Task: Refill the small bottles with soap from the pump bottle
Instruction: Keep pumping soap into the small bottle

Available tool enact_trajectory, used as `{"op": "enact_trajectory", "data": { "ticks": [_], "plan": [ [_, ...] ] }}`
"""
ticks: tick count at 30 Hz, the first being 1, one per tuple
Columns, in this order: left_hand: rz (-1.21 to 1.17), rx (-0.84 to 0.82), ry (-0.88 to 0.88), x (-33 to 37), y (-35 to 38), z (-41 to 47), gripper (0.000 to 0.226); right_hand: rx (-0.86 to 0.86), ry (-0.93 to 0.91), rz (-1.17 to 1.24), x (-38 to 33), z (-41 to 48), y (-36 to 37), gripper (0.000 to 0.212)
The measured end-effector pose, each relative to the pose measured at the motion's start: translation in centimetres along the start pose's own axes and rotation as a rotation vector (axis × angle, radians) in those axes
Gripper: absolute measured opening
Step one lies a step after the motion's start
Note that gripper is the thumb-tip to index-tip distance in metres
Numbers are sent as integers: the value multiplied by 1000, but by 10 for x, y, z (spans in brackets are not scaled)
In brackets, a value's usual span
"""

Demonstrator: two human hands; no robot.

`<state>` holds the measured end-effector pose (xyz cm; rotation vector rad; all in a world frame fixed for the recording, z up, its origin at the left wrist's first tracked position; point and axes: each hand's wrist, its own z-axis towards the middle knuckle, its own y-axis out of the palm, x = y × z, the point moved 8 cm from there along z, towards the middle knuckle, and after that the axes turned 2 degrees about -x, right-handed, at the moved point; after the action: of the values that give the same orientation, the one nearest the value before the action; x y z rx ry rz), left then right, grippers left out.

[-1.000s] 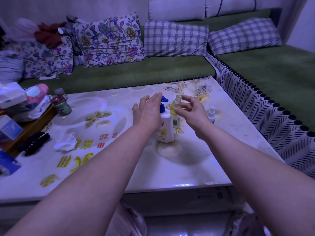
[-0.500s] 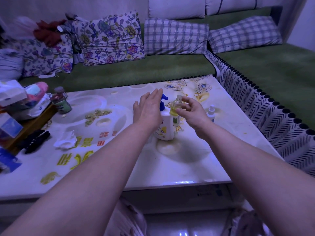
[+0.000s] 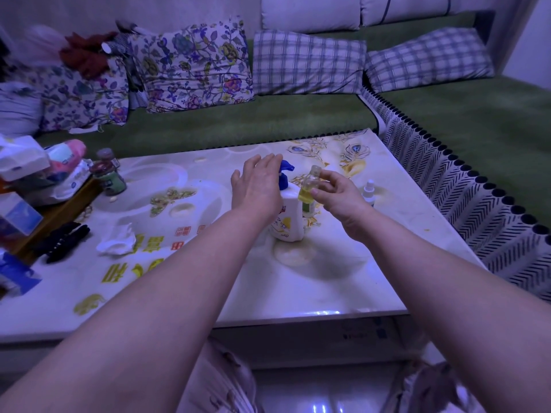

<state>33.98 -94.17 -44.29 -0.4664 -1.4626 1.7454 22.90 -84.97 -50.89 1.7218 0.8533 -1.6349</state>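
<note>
Barely anything's shifted: small bottle (image 3: 308, 186) is kept pinched in right hand (image 3: 337, 195) at 3 o'clock of pump bottle (image 3: 289, 216) for catching soap; flat left hand (image 3: 258, 189) is held over it.

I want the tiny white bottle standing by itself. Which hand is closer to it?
The right hand. It holds a small bottle just left of the white bottle, apart from it. The left hand is farther left, over the pump.

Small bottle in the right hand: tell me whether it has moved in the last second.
No: the small bottle stays pinched in the right hand beside the blue nozzle of the pump bottle, at most dipping slightly.
</note>
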Motion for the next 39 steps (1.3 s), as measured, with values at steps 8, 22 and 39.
{"op": "enact_trajectory", "data": {
  "ticks": [8,22,39],
  "plan": [
    [-1,-1,9,-1,3,4,63,18,4,12,0,2,1,43],
    [-16,67,6,-2,3,2,71,46,-9,-18,11,0,-7,52],
    [-106,241,-54,-13,7,-22,60,61,88,-158,63,-13,-14,41]
  ]
}}
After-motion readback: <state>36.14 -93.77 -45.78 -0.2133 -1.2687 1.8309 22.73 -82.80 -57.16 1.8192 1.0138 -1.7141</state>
